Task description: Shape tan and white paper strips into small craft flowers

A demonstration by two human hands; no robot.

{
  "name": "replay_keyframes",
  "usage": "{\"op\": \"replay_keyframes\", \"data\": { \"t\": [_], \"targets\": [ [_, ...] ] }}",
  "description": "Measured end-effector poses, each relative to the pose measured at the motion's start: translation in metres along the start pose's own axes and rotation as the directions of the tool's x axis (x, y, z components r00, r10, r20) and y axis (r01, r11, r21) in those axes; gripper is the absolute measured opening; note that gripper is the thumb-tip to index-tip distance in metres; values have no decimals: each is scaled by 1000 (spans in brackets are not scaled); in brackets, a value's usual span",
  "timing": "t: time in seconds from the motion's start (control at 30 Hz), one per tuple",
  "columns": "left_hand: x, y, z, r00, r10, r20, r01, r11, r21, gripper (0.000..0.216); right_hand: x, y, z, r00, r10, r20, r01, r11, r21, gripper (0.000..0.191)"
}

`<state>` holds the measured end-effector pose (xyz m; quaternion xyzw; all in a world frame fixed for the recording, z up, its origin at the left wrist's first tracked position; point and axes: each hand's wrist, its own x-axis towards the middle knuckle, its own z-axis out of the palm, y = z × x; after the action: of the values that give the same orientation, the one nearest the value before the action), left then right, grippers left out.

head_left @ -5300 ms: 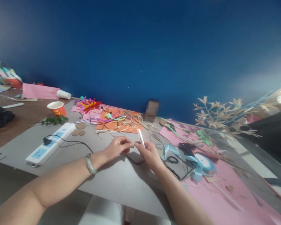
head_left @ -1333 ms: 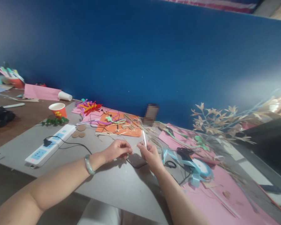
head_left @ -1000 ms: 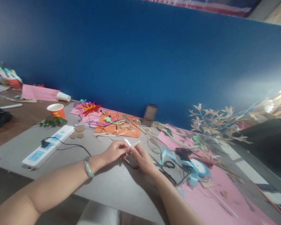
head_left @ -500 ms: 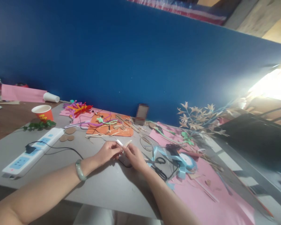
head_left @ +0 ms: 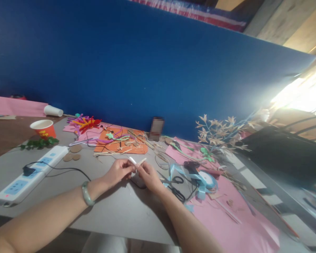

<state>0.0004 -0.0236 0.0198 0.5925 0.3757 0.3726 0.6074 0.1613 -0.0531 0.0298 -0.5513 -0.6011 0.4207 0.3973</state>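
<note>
My left hand (head_left: pixel 120 171) is closed in a pinch, a jade-like bangle (head_left: pixel 87 194) on its wrist. A short white stick (head_left: pixel 132 160) juts up from between its fingertips. Right beside it, my right hand (head_left: pixel 149 176) pinches a thin pale strip (head_left: pixel 142 161) that looks like wood. The fingertips of both hands meet over the grey table, and they hide the lower ends of both pieces. A black cable (head_left: pixel 138 185) passes beneath the hands. Close to my right wrist lie black-handled scissors (head_left: pixel 178 186).
A power strip (head_left: pixel 39 172) and a red paper cup (head_left: pixel 43 129) stand on the left. Behind the hands, an orange sheet (head_left: pixel 137 146) carries scraps and pipe cleaners. Blue ribbon (head_left: pixel 207 181) and a pink sheet (head_left: pixel 242 218) lie to the right, below dried flowers (head_left: pixel 216 128).
The view has shifted slightly, so the table's contents sit a little further left in the picture. Both hands keep the same pinch on the same pieces.
</note>
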Motion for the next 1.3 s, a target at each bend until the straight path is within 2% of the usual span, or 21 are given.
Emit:
{"op": "replay_keyframes", "data": {
  "t": [0.13,0.37,0.53,0.83,0.93,1.07,1.17,1.3],
  "targets": [
    [-1,4,1,1000,-21,6,21,999,-27,31,0,0,0,999,27,31,-31,993,116,43],
    [1,5,0,1000,-18,23,20,997,-70,25,-4,-9,1,966,169,193,-235,885,401,39],
    [2,6,-2,1000,-16,24,17,998,-65,24,-5,-10,0,953,202,228,-289,833,471,37],
    [5,3,-5,998,-49,37,53,989,-135,23,2,-8,-18,941,279,194,-340,758,557,46],
    [5,1,-5,998,-53,31,57,987,-150,24,4,-9,-21,949,272,158,-313,762,567,47],
    [4,-2,-5,998,-56,2,56,983,-174,23,4,-5,-14,971,230,60,-229,840,491,48],
    [4,-3,-3,998,-51,-21,47,983,-176,23,2,1,-5,978,201,62,-210,911,356,47],
    [2,0,1,999,-29,-23,26,991,-135,23,-1,4,4,987,141,84,-157,957,245,46]
  ]
}}
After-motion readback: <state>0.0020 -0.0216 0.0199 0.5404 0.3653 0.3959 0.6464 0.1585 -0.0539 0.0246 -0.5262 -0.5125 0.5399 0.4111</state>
